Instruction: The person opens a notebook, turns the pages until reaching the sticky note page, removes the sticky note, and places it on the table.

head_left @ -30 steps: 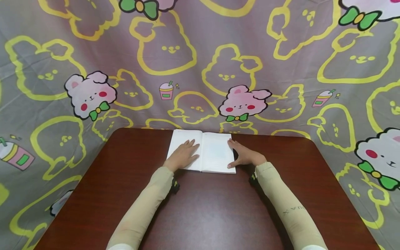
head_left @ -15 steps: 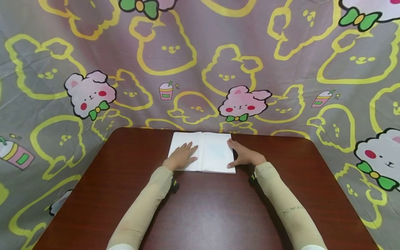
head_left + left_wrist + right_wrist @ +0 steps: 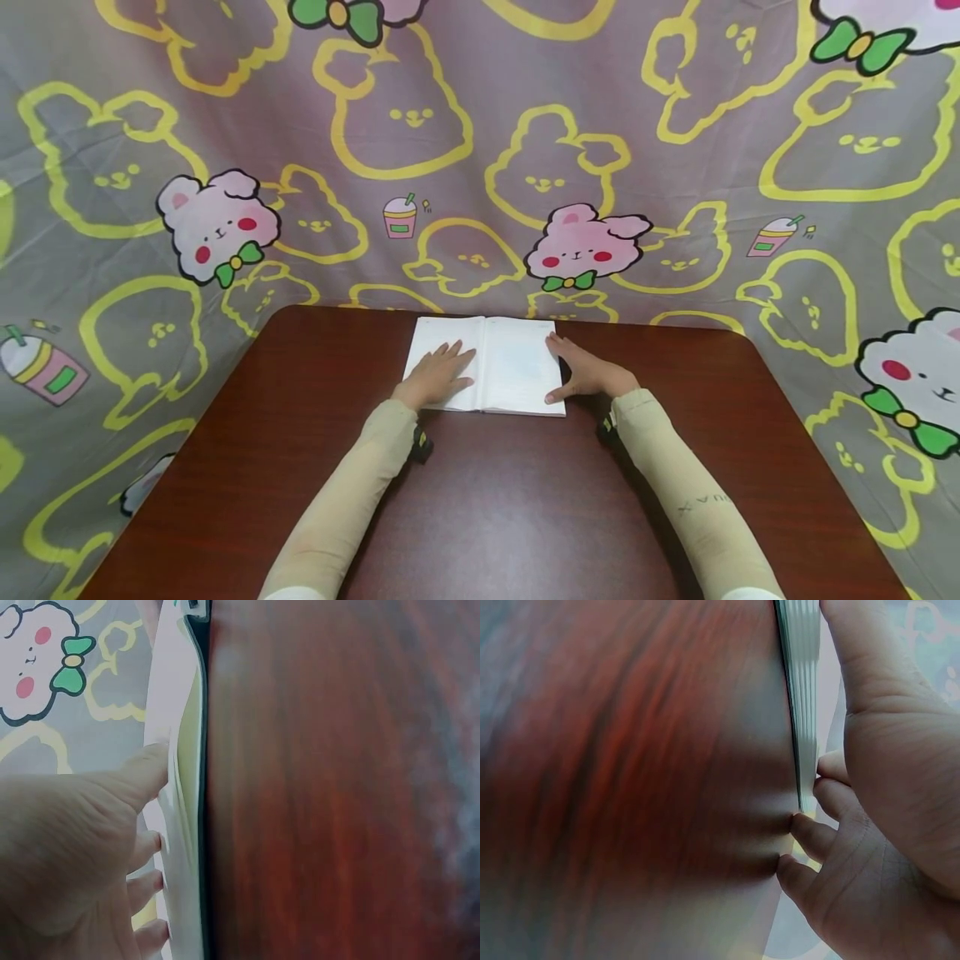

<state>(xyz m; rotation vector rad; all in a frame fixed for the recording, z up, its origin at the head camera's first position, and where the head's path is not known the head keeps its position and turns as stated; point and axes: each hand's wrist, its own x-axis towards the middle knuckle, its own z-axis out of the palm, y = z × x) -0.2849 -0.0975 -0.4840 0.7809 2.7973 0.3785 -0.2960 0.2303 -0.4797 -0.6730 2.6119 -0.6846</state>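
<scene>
An open notebook [image 3: 517, 367] with white pages lies near the far edge of the table. My left hand [image 3: 437, 377] rests on its left page with fingers spread. In the left wrist view, the thumb and fingertips press on the paper [image 3: 169, 855], and the pages bulge a little apart above the dark cover. At the notebook's right edge, my right hand [image 3: 592, 371] has its thumb and index finger spread wide on the page. The right wrist view shows the page stack [image 3: 802, 690] side-on, with the right hand's lower fingertips [image 3: 795, 877] against the tabletop past the corner.
The dark reddish-brown table [image 3: 480, 517] stretches from the notebook toward me. A grey curtain [image 3: 450, 100] with cartoon bunnies hangs right behind and beside the table. A small black device [image 3: 422, 446] is strapped at each wrist.
The left hand has shifted slightly toward me and left, and the left page lies flatter than a second ago. The right hand has stayed in place.
</scene>
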